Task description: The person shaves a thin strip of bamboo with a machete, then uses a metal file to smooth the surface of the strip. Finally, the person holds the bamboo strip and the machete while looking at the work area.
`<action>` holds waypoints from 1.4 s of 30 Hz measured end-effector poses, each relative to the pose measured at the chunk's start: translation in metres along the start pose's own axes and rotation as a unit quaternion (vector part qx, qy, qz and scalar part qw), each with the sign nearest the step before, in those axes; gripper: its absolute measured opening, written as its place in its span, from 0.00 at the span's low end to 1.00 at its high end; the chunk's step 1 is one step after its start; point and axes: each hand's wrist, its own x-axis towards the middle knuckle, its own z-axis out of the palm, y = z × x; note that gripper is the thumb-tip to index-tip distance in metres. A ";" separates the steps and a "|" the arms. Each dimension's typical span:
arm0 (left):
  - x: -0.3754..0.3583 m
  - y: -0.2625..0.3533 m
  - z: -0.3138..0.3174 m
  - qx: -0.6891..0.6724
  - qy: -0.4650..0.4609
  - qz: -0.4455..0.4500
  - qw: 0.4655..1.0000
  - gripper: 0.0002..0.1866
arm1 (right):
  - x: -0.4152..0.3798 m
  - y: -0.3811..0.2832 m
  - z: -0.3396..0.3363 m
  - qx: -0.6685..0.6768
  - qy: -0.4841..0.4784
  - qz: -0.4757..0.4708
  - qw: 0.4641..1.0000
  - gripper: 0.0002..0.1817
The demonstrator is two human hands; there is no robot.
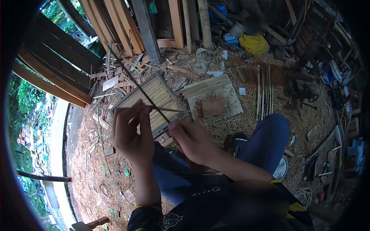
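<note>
- Left hand [133, 131]: thumb and forefinger pinch one end of a pale stick [174, 110]; free end points toward the right hand. Fingertip hold, presumably for fine control and to leave most of its length exposed.
- Right hand [194, 142]: closed on the near end of a long dark rod [131, 77], thumb on top, likely to steer its angle. Lower fingers hidden.
- Rod crosses the stick just beside the left fingertips; can't tell if they touch.
- Both held up in front of the body, above the near right corner of a framed slatted panel [160, 92]. Probably keeps the work in easy view.
- Thin sticks [206, 85] lie parallel along the far edge of a pale board [235, 104], probably for easy picking; brown block [214, 106] toward its near edge.
</note>
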 end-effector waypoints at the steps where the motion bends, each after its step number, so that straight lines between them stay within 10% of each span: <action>1: -0.005 0.001 -0.002 0.005 0.004 0.013 1.000 0.09 | -0.004 0.000 0.002 -0.010 0.004 -0.020 1.000 0.28; 42: -0.042 0.006 -0.002 0.078 0.059 0.034 0.995 0.10 | -0.013 0.052 -0.013 -0.092 -0.004 0.045 0.995 0.24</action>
